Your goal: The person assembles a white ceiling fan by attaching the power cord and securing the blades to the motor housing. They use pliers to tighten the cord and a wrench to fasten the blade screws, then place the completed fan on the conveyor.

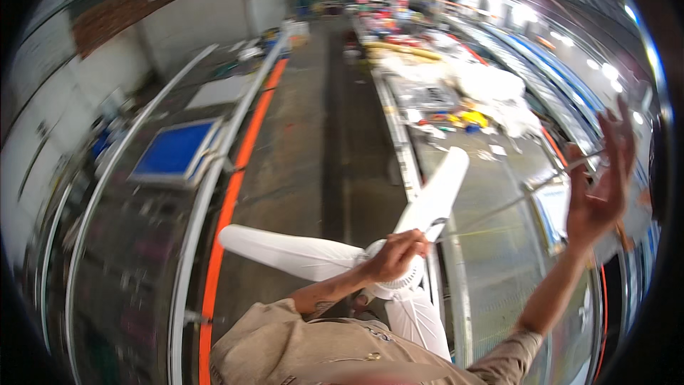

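head view; a white, three-bladed fan with a round, vented hub (394, 287) lies before the person's torso, between the dark aisle floor (285, 199) and the long, flat, grey-brown worktable (491, 278) on the right; one blade reaches left over the aisle, one slants up over the table's near edge, one runs down beside the beige shirt (313, 349); the left hand (397, 257) is closed at the hub, apparently pinching one end of a thin, pale, cord-like strand (514, 202) (its material is too blurred to name); a small, dark, curved piece (436, 222) sits just beside those fingers; the right hand (602, 199) is raised well apart, fingers loosely spread, the strand meeting it near the thumb; whether it grips cannot be told; as to progress, all three blades appear joined to the hub, so the fan's main form seems complete; the strand, drawn out between the hands, shows no visible fastening, so its handling is judged unfinished; anything further left cannot be told.
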A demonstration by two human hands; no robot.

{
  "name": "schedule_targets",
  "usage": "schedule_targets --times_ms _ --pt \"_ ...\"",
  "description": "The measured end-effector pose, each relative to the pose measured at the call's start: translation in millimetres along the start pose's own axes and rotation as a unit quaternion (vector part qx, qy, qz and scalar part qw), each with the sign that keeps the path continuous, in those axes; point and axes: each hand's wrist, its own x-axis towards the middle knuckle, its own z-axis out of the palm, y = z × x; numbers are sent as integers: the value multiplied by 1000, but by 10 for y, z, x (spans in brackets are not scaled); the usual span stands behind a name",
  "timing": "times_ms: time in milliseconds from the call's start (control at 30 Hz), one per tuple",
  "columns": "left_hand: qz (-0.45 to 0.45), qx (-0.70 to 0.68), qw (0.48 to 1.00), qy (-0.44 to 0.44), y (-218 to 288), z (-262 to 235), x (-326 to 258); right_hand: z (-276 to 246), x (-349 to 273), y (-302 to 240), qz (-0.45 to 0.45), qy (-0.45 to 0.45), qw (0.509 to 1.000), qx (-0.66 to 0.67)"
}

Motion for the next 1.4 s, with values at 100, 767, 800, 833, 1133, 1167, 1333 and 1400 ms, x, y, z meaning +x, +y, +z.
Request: schedule_targets --times_ms 100,767,800,833,1133,1167,1333,1400 --pt "102 27 994 9 -686 -170 705 588 -238 602 55 34 997 -34" --pt "-37 -205 961 -184 -3998 -43 4515 2413 -1508 2455 266 -83 852 -444" --pt "-21 -204 962 -179 -4152 -7 4614 2533 -1524 2481 272 -91 845 -452" --pt "-11 -192 963 -187 -4307 22 4708 2659 -1544 2504 287 -100 836 -456" --pt "-12 -204 948 -242 -5332 283 5054 3392 -1730 2387 357 -145 792 -473" --pt "-5 -200 949 -243 -5419 291 5054 3415 -1742 2367 359 -139 786 -484" --pt "-6 -177 954 -241 -5797 333 4951 3448 -1832 2275 343 -141 769 -521" --pt "-33 -195 950 -241 -5883 345 4919 3479 -1899 2278 357 -146 762 -520"
